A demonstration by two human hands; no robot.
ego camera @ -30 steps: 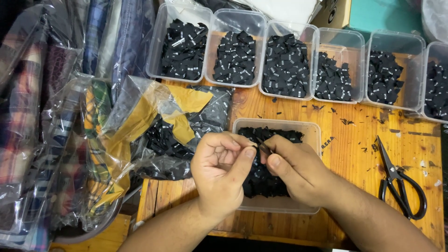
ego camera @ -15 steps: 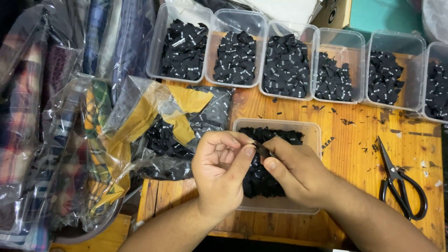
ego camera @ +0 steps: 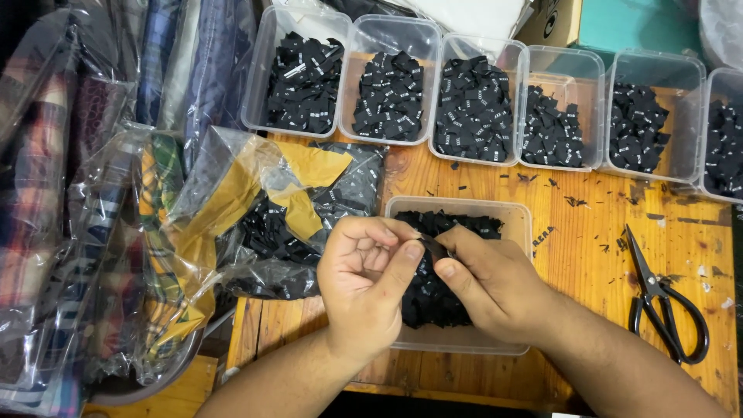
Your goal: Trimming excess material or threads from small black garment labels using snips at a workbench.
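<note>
My left hand (ego camera: 365, 288) and my right hand (ego camera: 487, 282) meet over a clear plastic tub (ego camera: 517, 218) filled with small black fabric labels (ego camera: 427, 298). Between thumb and fingers of both hands I pinch one small black label (ego camera: 433, 248), held just above the tub. The hands cover most of the tub's contents.
Several clear tubs of black labels (ego camera: 391, 97) line the back of the wooden table (ego camera: 588, 232). A clear plastic bag with black labels and yellow paper (ego camera: 286, 209) lies at the left, beside bagged plaid fabrics (ego camera: 70, 232). Black scissors (ego camera: 665, 302) lie at the right.
The hands have stayed over the tub; the fingers have shifted slightly on the small label.
</note>
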